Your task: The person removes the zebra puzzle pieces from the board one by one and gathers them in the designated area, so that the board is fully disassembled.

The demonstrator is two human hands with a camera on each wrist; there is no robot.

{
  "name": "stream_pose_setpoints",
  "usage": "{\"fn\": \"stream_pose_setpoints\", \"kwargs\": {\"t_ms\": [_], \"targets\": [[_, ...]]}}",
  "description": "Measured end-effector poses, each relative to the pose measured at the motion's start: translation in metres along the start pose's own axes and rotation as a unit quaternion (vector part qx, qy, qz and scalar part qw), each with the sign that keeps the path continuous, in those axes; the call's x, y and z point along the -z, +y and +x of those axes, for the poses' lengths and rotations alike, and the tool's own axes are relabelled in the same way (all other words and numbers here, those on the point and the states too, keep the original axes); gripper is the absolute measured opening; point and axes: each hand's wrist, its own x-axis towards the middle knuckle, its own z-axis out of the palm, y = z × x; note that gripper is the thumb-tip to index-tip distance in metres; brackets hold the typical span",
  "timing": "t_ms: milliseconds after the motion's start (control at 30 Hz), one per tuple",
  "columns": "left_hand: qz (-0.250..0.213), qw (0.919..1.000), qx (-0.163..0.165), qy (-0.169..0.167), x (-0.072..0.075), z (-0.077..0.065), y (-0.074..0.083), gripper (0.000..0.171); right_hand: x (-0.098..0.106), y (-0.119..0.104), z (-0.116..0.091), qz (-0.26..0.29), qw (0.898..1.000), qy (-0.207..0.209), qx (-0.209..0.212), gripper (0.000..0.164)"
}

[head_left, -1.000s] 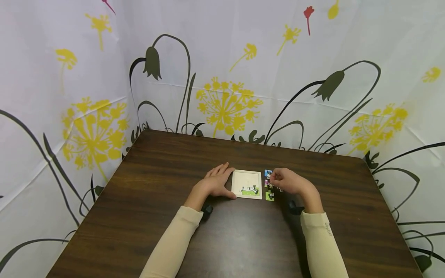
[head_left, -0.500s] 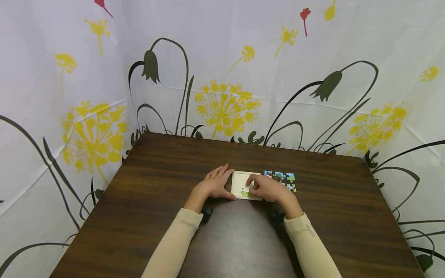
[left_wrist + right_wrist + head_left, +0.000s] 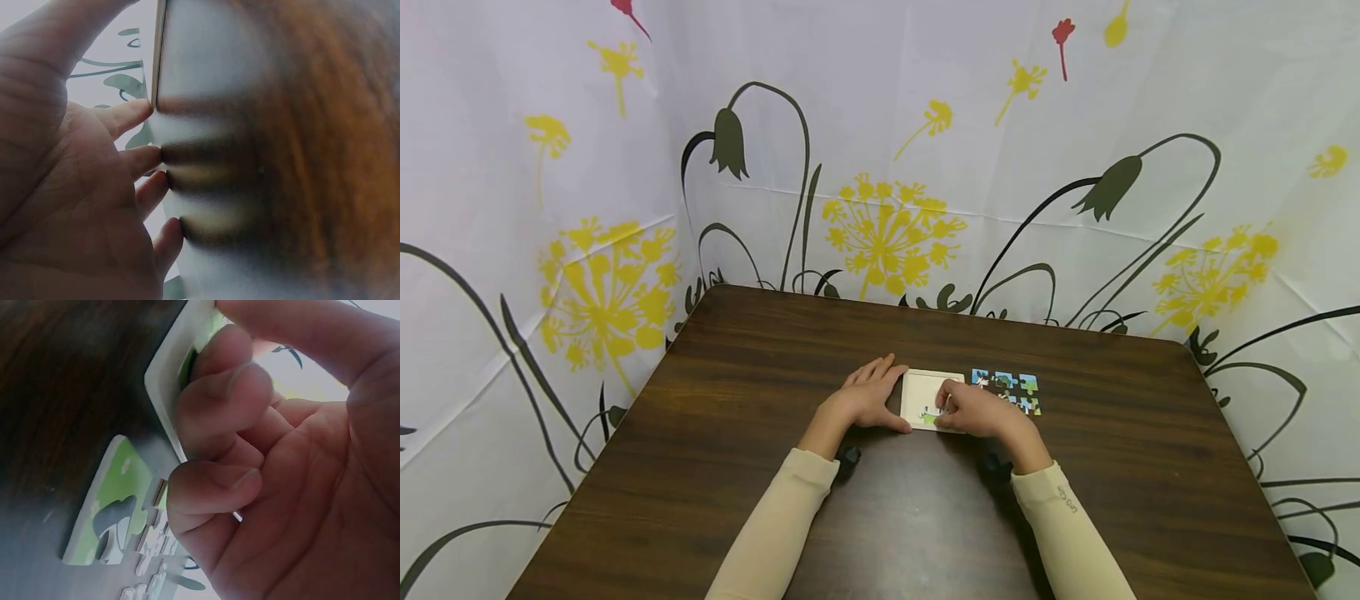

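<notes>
A shallow pale puzzle tray (image 3: 917,383) lies on the dark table, with green-and-white animal picture pieces (image 3: 928,417) along its lower part. My left hand (image 3: 868,402) is spread at the tray's left side, thumb and forefinger at its edge; in the left wrist view the fingertips rest on the tabletop. Over the tray's lower right is my right hand (image 3: 983,410), its thumb and fingers bent around a puzzle piece that they mostly hide. The right wrist view shows a loose green puzzle piece (image 3: 119,494) beside the tray, below the curled fingers (image 3: 215,487).
Several loose puzzle pieces (image 3: 1028,383) lie in rows right of the tray. The brown wood-grain table (image 3: 760,367) backs onto a white curtain (image 3: 880,125) printed with flowers. Dark wrist devices sit under both wrists.
My right hand has moved left from the loose pieces to the tray's lower right and stays there over the last half second. The left hand has kept its place.
</notes>
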Motion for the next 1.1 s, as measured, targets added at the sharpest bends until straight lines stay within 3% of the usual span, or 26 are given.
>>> {"fn": "stream_pose_setpoints", "kwargs": {"t_ms": [267, 533, 833, 1100], "targets": [[0.010, 0.9999, 0.004, 0.000, -0.002, 0.004, -0.002, 0.111, 0.002, 0.005, -0.002, 0.049, 0.999, -0.012, 0.013, 0.007], [0.009, 0.9999, 0.005, -0.002, -0.001, 0.002, 0.001, 0.113, 0.028, 0.013, -0.018, 0.080, 0.996, -0.005, 0.048, 0.011], [0.007, 1.0000, 0.003, -0.005, 0.002, 0.000, 0.001, 0.113, 0.064, 0.046, -0.055, 0.107, 0.994, 0.019, 0.021, 0.012], [0.002, 1.0000, 0.002, -0.008, 0.001, 0.001, 0.000, 0.112, 0.072, 0.059, -0.070, 0.099, 0.994, -0.025, -0.032, 0.012]]}}
